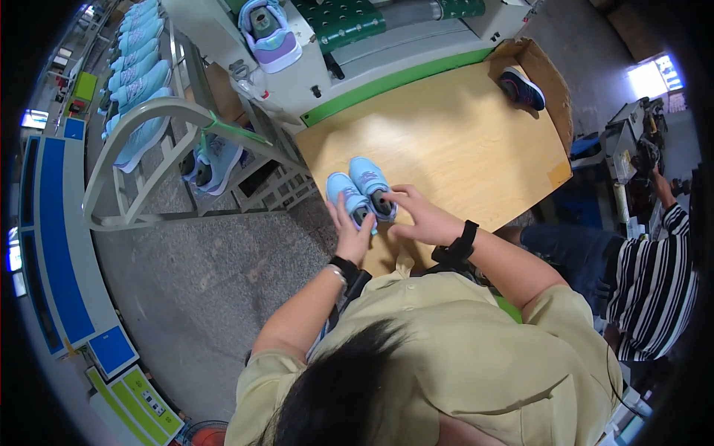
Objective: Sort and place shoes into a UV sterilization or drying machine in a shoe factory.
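Two light blue sneakers stand side by side at the near left corner of the table, toes pointing away from me. My left hand (350, 234) is round the heel of the left sneaker (342, 187), with its fingers along the outer side and the thumb by the heel. Beside the right sneaker (367, 177) is my right hand (428, 219), its thumb and forefinger apart. The forefinger reaches the opening at that sneaker's heel; whether it presses on it I cannot tell. Dark filling shows inside both sneakers.
A wooden tabletop (439, 134) adjoins a machine with a green roller (342, 24). One sneaker (269, 37) rests on the machine; a dark sneaker (523, 88) lies by cardboard (554, 89). A metal rack (149, 111) of sneakers stands left. A co-worker in stripes (647, 290) is right.
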`<state>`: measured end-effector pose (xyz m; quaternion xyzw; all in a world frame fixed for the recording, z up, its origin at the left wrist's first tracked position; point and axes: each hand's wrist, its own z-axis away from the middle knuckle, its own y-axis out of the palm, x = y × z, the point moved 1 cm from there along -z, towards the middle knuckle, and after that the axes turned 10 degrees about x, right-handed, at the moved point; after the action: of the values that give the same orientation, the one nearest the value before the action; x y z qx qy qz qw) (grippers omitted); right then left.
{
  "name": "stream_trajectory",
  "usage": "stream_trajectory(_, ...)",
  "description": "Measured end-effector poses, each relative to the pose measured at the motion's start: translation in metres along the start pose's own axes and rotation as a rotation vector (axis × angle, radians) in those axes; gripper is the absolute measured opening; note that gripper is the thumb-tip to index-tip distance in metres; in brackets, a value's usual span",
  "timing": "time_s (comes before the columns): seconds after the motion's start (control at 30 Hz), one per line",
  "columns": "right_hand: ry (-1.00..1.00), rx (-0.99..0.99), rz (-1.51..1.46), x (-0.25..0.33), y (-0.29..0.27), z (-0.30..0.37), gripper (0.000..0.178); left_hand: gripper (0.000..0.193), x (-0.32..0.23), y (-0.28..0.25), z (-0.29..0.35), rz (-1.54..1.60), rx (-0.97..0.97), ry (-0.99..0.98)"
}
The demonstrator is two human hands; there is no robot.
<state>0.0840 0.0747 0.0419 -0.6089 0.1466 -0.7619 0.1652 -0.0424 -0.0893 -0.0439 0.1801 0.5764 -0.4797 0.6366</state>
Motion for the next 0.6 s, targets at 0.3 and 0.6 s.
stream_trajectory(0.3,0.337,-0.277,0.182,-0.014,0.047,-0.063,0.098,0.069,-0.016,-0.047,-0.012,0.611,0.369,-0.204)
stream_trajectory(0.6,0.237,-0.128,0.151,-0.030,-0.045,-0.042,0.113,0.081,-0.018,0.004,-0.037,-0.193,0.169,-0.168)
